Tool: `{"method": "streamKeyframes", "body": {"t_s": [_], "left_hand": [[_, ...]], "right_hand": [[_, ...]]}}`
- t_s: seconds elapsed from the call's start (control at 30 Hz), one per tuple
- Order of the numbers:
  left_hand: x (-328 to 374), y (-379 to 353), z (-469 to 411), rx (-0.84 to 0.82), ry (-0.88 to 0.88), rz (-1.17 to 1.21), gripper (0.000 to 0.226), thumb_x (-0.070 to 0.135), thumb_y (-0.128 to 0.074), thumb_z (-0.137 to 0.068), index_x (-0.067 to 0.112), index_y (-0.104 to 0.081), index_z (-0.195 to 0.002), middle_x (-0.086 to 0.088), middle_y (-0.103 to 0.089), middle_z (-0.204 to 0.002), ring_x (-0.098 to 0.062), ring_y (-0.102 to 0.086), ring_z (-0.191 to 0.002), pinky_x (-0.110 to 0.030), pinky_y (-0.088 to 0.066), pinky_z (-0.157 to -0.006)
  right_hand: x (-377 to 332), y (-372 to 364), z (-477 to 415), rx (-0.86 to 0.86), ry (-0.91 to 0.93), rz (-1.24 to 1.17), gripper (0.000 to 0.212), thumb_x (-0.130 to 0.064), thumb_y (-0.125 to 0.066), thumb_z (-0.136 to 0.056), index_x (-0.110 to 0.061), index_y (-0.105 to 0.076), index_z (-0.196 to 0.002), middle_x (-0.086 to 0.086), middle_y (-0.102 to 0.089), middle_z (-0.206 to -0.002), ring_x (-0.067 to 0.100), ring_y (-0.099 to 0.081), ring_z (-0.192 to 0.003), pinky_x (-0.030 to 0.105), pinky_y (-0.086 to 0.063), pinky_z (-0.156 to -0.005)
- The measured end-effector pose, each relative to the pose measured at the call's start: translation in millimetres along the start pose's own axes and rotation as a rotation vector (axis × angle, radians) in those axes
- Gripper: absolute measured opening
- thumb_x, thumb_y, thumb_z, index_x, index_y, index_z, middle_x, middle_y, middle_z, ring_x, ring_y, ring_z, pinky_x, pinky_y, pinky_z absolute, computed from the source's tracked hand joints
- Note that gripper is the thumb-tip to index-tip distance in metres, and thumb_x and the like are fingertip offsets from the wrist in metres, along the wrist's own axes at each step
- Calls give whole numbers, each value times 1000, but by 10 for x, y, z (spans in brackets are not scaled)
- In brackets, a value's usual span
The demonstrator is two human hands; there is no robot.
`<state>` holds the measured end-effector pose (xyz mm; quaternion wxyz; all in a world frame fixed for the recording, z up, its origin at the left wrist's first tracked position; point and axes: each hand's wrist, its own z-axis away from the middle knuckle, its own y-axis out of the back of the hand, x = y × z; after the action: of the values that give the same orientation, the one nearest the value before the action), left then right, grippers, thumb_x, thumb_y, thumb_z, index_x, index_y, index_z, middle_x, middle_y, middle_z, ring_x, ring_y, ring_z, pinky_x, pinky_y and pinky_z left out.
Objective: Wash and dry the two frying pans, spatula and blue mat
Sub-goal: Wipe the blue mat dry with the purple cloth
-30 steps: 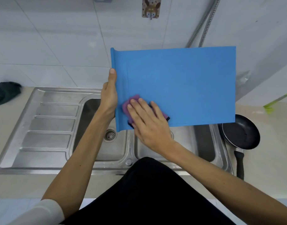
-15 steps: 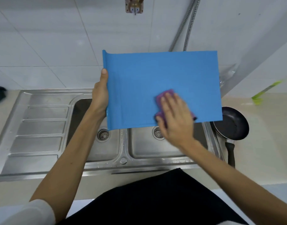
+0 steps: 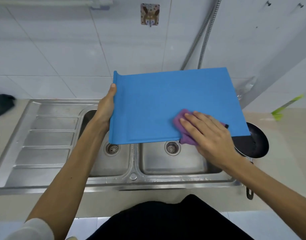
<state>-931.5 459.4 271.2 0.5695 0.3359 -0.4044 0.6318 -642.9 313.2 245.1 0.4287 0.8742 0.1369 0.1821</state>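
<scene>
– Hiding behind the blue mat (image 3: 166,104), is that a frying pan (image 3: 256,146)?
– Yes. It is round and black and sits on the counter, right of the sink (image 3: 131,181). The mat and the right hand (image 3: 211,135) cover part of it, and the arm covers most of its handle.
– Where is the mat?
– Up in the air, over the two shiny metal bowls of the sink. Its long side runs left to right, and its flat face tips toward us. It looks thin and smooth, with a small rolled lip on the left edge.
– Who holds it?
– The left hand (image 3: 105,108) grips the left edge. The thumb lies on the front. The other fingers are behind the mat, so I cannot see them.
– And the other hand?
– Its fingers are straight and a little apart. They press a soft purple sponge (image 3: 179,121) flat on the mat's lower right part. The hand hides most of the sponge.
– What is that dark lump far left?
– A dark cloth (image 3: 1,104), cut off by the edge.
</scene>
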Motion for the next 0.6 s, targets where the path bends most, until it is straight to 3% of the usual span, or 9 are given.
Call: {"method": "streamKeyframes", "body": {"t_s": [0.1, 0.17, 0.27, 0.33, 0.4, 0.43, 0.5, 0.57, 0.6], "left_hand": [[20, 59, -47, -20, 70, -2, 38, 52, -51, -100, 21, -71, -108, 3, -78, -96, -14, -75, -78, -26, -58, -60], [32, 128, -109, -43, 121, 9, 36, 46, -51, -101, 17, -70, -110, 0, -77, -93, -15, -74, -72, -26, -58, -60], [67, 305, -121, -127, 150, -51, 35, 46, -48, -100, 15, -63, -105, -5, -71, -77, -21, -68, -56, -28, -55, -53], [93, 391, -65, -199, 115, -290, 59, 59, -38, -100, 6, -63, -101, -16, -67, -63, -30, -61, -44, -31, -52, -46], [128, 453, 9, -124, -12, -655, 82, 74, -30, -94, 0, -62, -79, -16, -61, -55, -31, -60, -45, -32, -50, -48], [112, 481, -57, -78, -121, -806, 81, 73, -30, -92, 1, -61, -76, -11, -60, -56, -31, -61, -51, -35, -49, -52], [63, 491, -104, -97, -226, -805, 58, 61, -31, -99, 16, -63, -81, -6, -66, -78, -19, -66, -69, -35, -51, -67], [-72, 456, -90, -245, -129, -445, 51, 67, -34, -98, 29, -68, -95, -2, -71, -118, -5, -70, -95, -28, -54, -90], [-149, 442, -19, -296, -95, -282, 60, 76, -30, -89, 33, -69, -102, 3, -70, -124, -3, -68, -105, -28, -52, -96]], "right_hand": [[81, 149, -113, 49, 78, 21, 40, -17, -79, -90, -6, -70, -127, 12, -70, -126, 34, -69, -112, 45, -57, -91], [95, 259, -289, 69, 115, -27, 37, -29, -76, -94, -6, -73, -122, 10, -74, -117, 32, -72, -102, 43, -59, -80], [179, 474, -581, 94, 84, -191, 28, -30, -68, -100, -9, -75, -117, 4, -77, -102, 27, -74, -84, 42, -59, -65], [263, 657, -782, -5, 8, -308, 30, -36, -58, -105, -20, -74, -124, -2, -77, -101, 24, -73, -82, 42, -58, -66], [383, 776, -967, -173, -76, -371, 35, -47, -50, -104, -31, -71, -128, -6, -77, -101, 22, -71, -86, 44, -56, -68], [472, 800, -1047, -256, -108, -393, 37, -51, -51, -101, -34, -70, -129, -8, -77, -102, 22, -71, -89, 45, -55, -70], [652, 795, -1185, -392, -162, -467, 39, -50, -64, -91, -38, -70, -127, -14, -76, -107, 16, -72, -95, 41, -56, -79], [782, 760, -1288, -491, -260, -625, 42, -31, -83, -83, -43, -69, -121, -29, -73, -103, -4, -69, -96, 22, -53, -84], [847, 735, -1315, -527, -321, -726, 47, -20, -85, -81, -44, -68, -117, -35, -71, -98, -13, -65, -92, 10, -48, -82]]}}
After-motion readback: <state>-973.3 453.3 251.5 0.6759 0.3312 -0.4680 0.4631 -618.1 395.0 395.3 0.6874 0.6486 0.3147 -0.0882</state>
